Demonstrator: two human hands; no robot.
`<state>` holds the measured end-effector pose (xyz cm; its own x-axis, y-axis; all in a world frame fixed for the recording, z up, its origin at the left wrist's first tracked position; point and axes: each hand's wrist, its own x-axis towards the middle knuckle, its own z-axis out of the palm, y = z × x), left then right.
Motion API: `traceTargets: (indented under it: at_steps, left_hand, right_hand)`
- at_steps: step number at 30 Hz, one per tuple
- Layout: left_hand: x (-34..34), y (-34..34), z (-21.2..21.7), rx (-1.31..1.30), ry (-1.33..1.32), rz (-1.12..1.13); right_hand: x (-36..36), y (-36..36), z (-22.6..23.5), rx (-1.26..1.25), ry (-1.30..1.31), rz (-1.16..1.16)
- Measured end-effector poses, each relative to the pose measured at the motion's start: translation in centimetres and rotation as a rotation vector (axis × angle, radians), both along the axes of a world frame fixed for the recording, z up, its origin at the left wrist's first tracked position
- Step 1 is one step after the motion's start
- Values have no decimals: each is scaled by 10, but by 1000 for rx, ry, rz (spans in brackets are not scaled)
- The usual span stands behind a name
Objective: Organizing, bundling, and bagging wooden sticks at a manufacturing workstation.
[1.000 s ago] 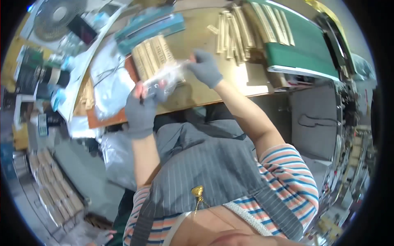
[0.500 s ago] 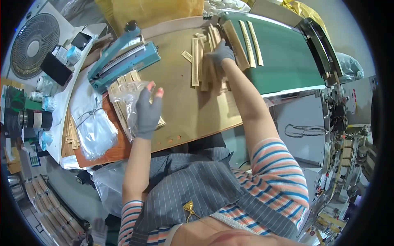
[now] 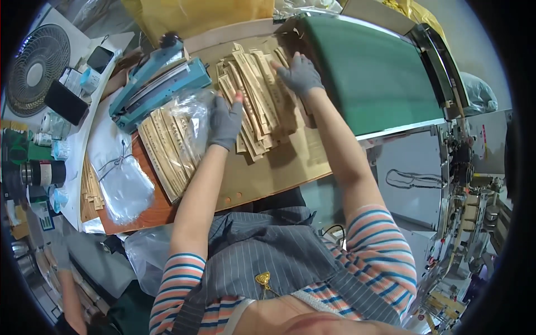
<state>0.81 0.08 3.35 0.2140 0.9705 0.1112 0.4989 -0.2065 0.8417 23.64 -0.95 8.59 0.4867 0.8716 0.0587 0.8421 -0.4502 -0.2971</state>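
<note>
A heap of slim tan paper packets [image 3: 254, 95], apparently chopstick sleeves, lies on the brown board between my two grey-gloved hands. Along its left edge is my left hand [image 3: 226, 121], fingers apart, the bare tip of its thumb against the packets. Beside that hand, a clear plastic bag [image 3: 195, 114] partly covers another row of tan packets [image 3: 164, 148] lined up side by side. At the heap's upper right, my right hand [image 3: 303, 75] has its fingers spread and grips nothing. Whether its fingertips touch the packets is hard to see.
A blue lever-arm sealer [image 3: 167, 86] stands at the left back. A green conveyor belt [image 3: 374, 72] adjoins the board's right side. Tied clear bags [image 3: 128, 184] lie at left, near a phone [image 3: 66, 100] and fan [image 3: 36, 72]. Another person's arm [image 3: 70, 296] shows lower left.
My left hand has moved right, from the bag to the heap. The packets now form a broader pile nearer my left hand, and the two on the green belt are gone from it.
</note>
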Motion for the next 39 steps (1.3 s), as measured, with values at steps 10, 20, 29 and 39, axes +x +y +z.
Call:
traceTargets:
  at_steps: [10, 20, 29, 39]
  left_hand:
    - [-21, 28, 8, -595, -370, 37]
    - [-42, -3, 20, -532, -602, -98]
    - [-51, -22, 28, -526, -112, 9]
    - [-62, -10, 28, -642, -501, -226]
  right_hand:
    - [-92, 19, -14, -103, 601, 219]
    - [-114, -21, -36, -152, 2169, 130]
    - [-122, -47, -48, 92, 714, 102]
    - [-130, -40, -21, 17, 1988, 101]
